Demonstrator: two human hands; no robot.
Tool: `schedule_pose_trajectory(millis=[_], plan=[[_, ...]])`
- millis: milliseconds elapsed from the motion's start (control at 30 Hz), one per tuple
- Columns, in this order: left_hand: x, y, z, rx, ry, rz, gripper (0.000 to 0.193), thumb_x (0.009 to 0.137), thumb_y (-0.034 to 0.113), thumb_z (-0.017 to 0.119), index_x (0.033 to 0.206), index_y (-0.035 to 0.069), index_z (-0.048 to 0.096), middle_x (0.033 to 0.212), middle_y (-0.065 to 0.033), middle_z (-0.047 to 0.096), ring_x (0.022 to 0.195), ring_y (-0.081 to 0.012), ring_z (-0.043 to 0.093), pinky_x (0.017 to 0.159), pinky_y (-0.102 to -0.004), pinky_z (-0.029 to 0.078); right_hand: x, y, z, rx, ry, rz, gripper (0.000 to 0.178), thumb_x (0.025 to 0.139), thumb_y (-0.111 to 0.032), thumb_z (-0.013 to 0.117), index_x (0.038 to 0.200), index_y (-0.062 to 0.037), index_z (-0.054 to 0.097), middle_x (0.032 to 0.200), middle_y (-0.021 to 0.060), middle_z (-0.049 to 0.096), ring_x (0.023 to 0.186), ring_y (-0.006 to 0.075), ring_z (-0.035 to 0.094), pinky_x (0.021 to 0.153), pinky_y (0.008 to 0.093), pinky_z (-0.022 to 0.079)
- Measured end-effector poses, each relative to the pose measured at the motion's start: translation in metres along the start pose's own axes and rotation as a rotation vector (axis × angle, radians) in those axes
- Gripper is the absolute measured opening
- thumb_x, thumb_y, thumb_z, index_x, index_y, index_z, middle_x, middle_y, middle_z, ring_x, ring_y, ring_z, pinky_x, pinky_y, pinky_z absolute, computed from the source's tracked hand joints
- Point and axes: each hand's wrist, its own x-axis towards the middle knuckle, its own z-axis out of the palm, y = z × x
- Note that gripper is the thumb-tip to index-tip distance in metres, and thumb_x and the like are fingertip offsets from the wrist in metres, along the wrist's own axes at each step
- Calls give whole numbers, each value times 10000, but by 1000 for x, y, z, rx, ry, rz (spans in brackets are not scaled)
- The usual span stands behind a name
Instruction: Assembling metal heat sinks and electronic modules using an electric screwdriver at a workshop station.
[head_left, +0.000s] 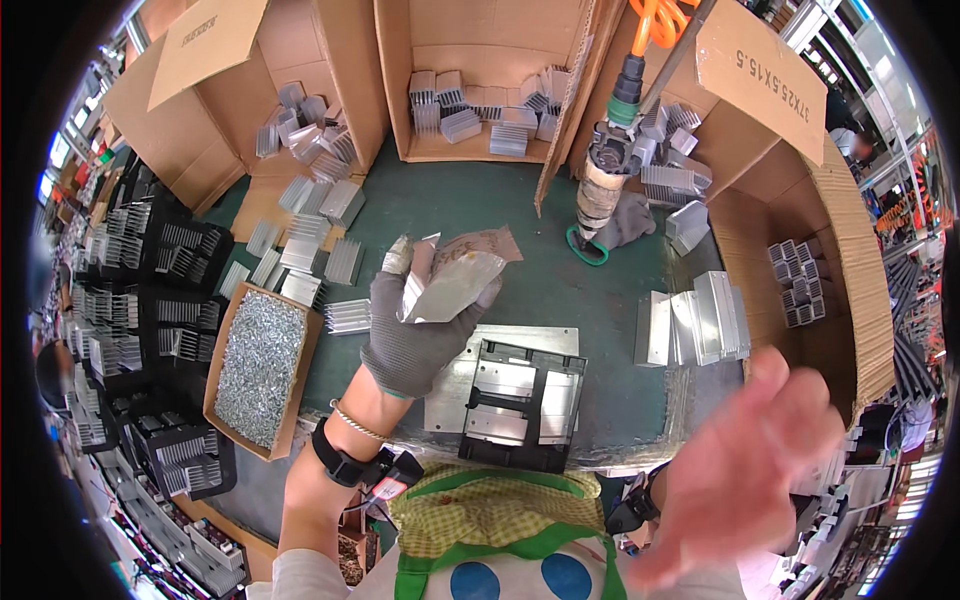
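Observation:
My left hand, in a grey glove, is closed around a shiny flat-faced metal piece with a brownish patterned sheet-like part behind it. It is held above the work table, and I cannot make out its exact kind. My right hand is bare, raised at the lower right and smeared by motion, so its fingers are unclear. Between the hands, a black plastic frame lies on a silver metal plate, with flat metal pieces showing in its openings. A finned heat sink sits beside my left hand.
A screw-filled cardboard tray stands at the left, near stacked black frames with heat sinks. Cardboard boxes of heat sinks line the back. A power screwdriver hangs from an orange coiled hose. Metal blocks stand at the right.

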Motion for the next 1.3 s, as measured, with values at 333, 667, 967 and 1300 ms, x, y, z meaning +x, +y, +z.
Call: schedule_pose_trajectory(millis=[333, 667, 967, 1300], plan=[[-43, 10, -30, -1990, -71, -720, 360, 869, 179, 489, 1177, 1, 434, 1086, -128, 570, 886, -213, 611, 740, -312, 533, -24, 51, 43, 0, -442, 337, 559, 685, -25, 664, 1197, -35, 440, 1183, 189, 451, 1119, 313, 437, 939, 380, 361], [-319, -47, 12, -1158, 16, -906, 351, 893, 280, 487, 1074, -20, 484, 845, -76, 557, 734, -131, 564, 585, -215, 497, -50, 35, 35, -22, -360, 316, 586, 829, -184, 512, 1281, 93, 263, 1296, 244, 379, 1147, 301, 430, 991, 401, 303], [-569, -195, 58, -1829, 1416, -1300, 289, 893, 262, 438, 1017, 14, 519, 890, -121, 605, 656, -252, 620, 549, -364, 528, -53, 31, 29, -35, -421, 256, 464, 881, -95, 419, 1293, 66, 279, 1320, 200, 375, 1177, 281, 411, 1025, 408, 286], [-565, -221, 46, 195, 28, -1618, 216, 830, 109, 464, 1002, 40, 575, 927, -134, 601, 766, -288, 597, 631, -405, 501, -65, 29, 14, -140, -369, 306, 421, 888, -45, 402, 1284, 60, 305, 1320, 181, 386, 1183, 267, 416, 1026, 386, 293]])
